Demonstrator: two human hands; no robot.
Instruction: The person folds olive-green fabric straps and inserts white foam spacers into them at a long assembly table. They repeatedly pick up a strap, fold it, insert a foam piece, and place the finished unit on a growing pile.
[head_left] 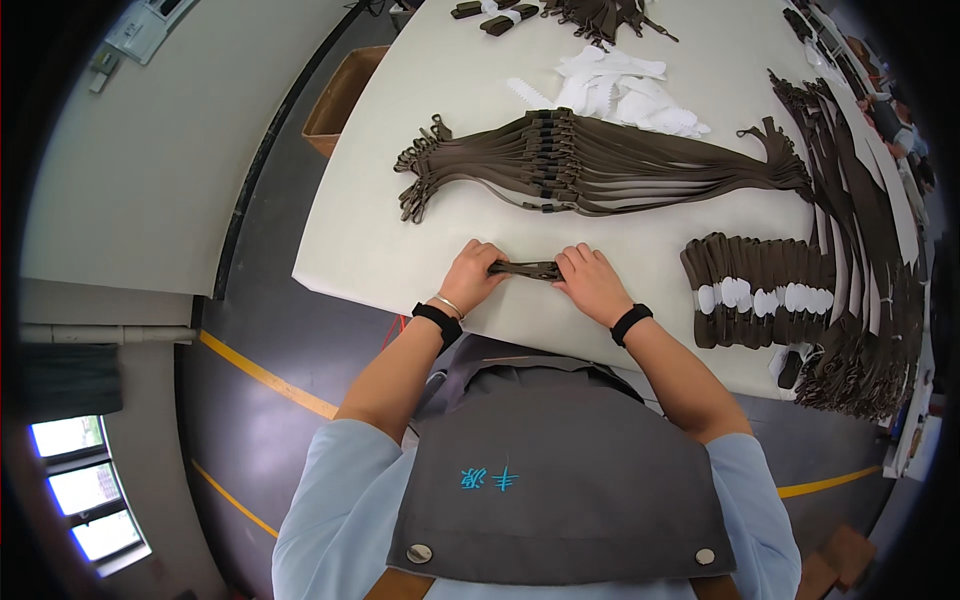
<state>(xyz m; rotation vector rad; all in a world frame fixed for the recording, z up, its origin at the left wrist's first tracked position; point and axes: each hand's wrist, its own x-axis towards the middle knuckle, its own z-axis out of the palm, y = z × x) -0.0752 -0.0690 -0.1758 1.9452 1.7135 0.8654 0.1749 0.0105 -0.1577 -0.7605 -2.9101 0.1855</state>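
Observation:
Between my two hands, just above the table's near edge, is a folded dark brown strap (528,270). My left hand (475,278) has its fingers closed round the strap's left end. At the opposite end my right hand (594,283) pinches it between thumb and fingers. Beyond my hands lies a long row of brown straps (620,165), side by side, with black buckles across the middle and metal hooks at the left. To the right sits a row of folded strap bundles (760,290), each wrapped with a white paper band.
White paper strips (620,90) are heaped behind the strap row. Long loose straps (860,240) with hooks hang along the right side of the white table (370,210). More straps (600,15) lie at the far edge. A cardboard box (345,100) stands left of the table.

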